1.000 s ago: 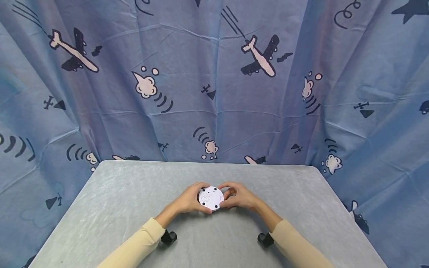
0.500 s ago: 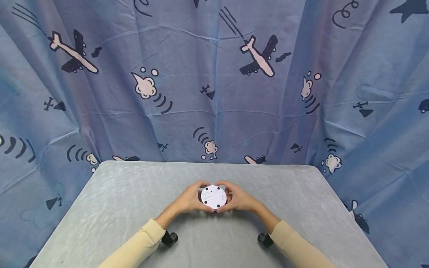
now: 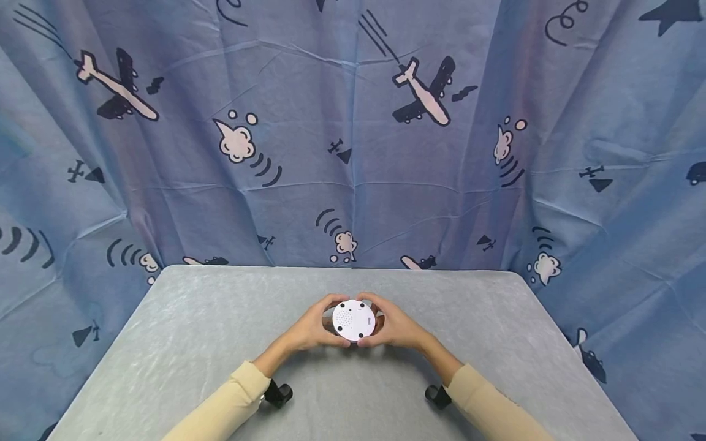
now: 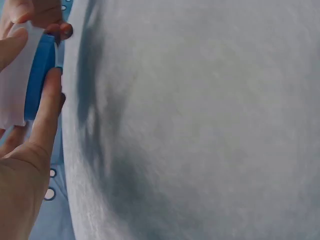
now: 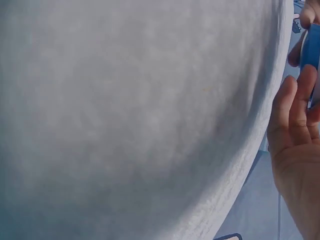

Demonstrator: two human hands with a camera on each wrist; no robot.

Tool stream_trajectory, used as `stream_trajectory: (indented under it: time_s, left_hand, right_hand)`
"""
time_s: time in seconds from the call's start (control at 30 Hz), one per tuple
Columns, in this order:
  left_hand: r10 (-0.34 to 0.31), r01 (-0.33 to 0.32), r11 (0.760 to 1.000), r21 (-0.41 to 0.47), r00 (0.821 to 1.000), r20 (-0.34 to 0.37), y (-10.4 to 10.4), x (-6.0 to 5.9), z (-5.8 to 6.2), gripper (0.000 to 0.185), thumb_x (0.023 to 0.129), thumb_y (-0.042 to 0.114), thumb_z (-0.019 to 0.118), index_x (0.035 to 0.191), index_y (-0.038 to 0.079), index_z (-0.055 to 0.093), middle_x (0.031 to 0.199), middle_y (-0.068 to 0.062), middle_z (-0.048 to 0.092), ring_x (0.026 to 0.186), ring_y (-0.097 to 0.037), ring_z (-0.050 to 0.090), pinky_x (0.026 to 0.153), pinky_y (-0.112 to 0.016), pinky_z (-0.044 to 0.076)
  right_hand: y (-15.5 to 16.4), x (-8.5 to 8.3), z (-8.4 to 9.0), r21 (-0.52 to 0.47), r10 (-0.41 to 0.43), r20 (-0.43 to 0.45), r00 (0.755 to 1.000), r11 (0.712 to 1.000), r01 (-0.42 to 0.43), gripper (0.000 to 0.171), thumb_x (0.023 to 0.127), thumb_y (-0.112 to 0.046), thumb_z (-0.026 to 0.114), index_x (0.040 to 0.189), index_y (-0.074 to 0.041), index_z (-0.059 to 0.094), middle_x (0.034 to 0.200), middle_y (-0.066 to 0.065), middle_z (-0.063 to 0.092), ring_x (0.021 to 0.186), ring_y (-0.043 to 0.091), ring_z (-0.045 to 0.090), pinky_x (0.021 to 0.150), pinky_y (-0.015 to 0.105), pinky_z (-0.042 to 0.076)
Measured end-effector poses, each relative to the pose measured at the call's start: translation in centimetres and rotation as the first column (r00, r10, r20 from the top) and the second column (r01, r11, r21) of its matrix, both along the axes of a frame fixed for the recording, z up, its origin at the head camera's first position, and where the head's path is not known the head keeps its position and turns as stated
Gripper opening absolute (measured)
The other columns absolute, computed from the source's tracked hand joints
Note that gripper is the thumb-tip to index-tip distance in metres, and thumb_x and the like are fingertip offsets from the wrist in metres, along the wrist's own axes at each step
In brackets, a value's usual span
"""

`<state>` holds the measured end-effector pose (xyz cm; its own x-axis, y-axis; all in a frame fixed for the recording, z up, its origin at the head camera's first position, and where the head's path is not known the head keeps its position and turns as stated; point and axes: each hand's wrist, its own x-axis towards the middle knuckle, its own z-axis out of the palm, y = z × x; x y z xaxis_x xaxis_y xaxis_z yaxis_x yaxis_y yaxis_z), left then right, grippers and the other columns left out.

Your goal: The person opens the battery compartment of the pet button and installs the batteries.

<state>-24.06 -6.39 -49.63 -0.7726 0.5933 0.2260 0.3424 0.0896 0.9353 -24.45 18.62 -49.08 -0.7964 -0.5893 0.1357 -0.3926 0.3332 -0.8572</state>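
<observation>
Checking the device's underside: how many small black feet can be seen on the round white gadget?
3 show on the round white gadget: one at its top-left edge, two along the bottom. The right hand may hide a fourth.

left hand [image 3: 311, 329], right hand [image 3: 398, 327], fingers curled, facing inward

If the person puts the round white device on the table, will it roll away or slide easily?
Probably it would not roll if laid flat: the device is a low disc with dark dots on its white face, likely feet. On its blue edge it might roll. It looks rigid and light, since the left hand and right hand hold it by fingertips alone.
</observation>
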Motion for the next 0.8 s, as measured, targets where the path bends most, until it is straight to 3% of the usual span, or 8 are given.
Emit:
stream_trajectory:
  time_s: [0.13, 0.37, 0.47, 0.7, 0.8]
  left_hand:
    - [-0.004, 0.004, 1.000, 0.004, 1.000, 0.017, -0.01, -0.12, 0.12, 0.086, 0.071, -0.008, 0.089, 0.144, -0.004, 0.043, 0.139, -0.019, 0.051, 0.126, -0.033, 0.052, 0.093, -0.035, 0.052]
    - [0.036, -0.037, 0.999, -0.023, 0.999, -0.018, -0.11, -0.16, 0.36, 0.081, 0.071, -0.003, 0.091, 0.142, -0.004, 0.052, 0.138, -0.018, 0.055, 0.099, -0.029, 0.066, 0.084, -0.044, 0.055]
    - [0.051, -0.051, 0.998, -0.024, 0.999, -0.009, 0.10, -0.12, 0.60, 0.084, 0.074, 0.001, 0.091, 0.146, -0.003, 0.048, 0.140, -0.018, 0.055, 0.093, -0.025, 0.068, 0.084, -0.045, 0.056]
    - [0.003, -0.004, 0.999, 0.053, 1.000, 0.028, 0.57, 0.00, 0.73, 0.081, 0.079, -0.002, 0.086, 0.148, -0.004, 0.043, 0.140, -0.018, 0.052, 0.116, -0.026, 0.057, 0.091, -0.041, 0.053]
    - [-0.012, 0.009, 0.998, 0.067, 0.999, 0.050, 0.61, 0.20, 0.72, 0.078, 0.080, -0.003, 0.084, 0.147, -0.002, 0.045, 0.136, -0.018, 0.054, 0.112, -0.028, 0.060, 0.088, -0.040, 0.055]
  right_hand:
    - [-0.03, 0.19, -0.26, -0.033, 0.018, 0.002, 1.000, 0.999, -0.018, 0.085, 0.074, -0.014, 0.093, 0.144, -0.010, 0.046, 0.097, 0.010, 0.055, 0.078, 0.018, 0.056, 0.065, 0.029, 0.055]
    - [-0.28, 0.53, 0.03, -0.028, 0.022, 0.019, 1.000, 0.999, -0.021, 0.087, 0.074, -0.016, 0.093, 0.146, -0.012, 0.045, 0.115, 0.016, 0.050, 0.080, 0.022, 0.059, 0.065, 0.031, 0.056]
    - [-0.32, 0.58, 0.22, -0.045, 0.001, 0.032, 0.999, 0.999, 0.001, 0.089, 0.073, -0.013, 0.094, 0.147, -0.013, 0.044, 0.118, 0.016, 0.051, 0.084, 0.024, 0.061, 0.068, 0.033, 0.057]
    - [-0.28, 0.60, 0.54, -0.166, 0.020, 0.114, 0.993, 0.986, 0.000, 0.087, 0.075, -0.004, 0.090, 0.146, -0.011, 0.041, 0.123, 0.022, 0.051, 0.091, 0.030, 0.066, 0.076, 0.038, 0.058]
    - [-0.41, 0.74, 0.57, -0.190, 0.046, 0.174, 0.984, 0.982, -0.012, 0.087, 0.078, -0.003, 0.088, 0.149, -0.011, 0.037, 0.127, 0.025, 0.048, 0.095, 0.032, 0.067, 0.078, 0.039, 0.057]
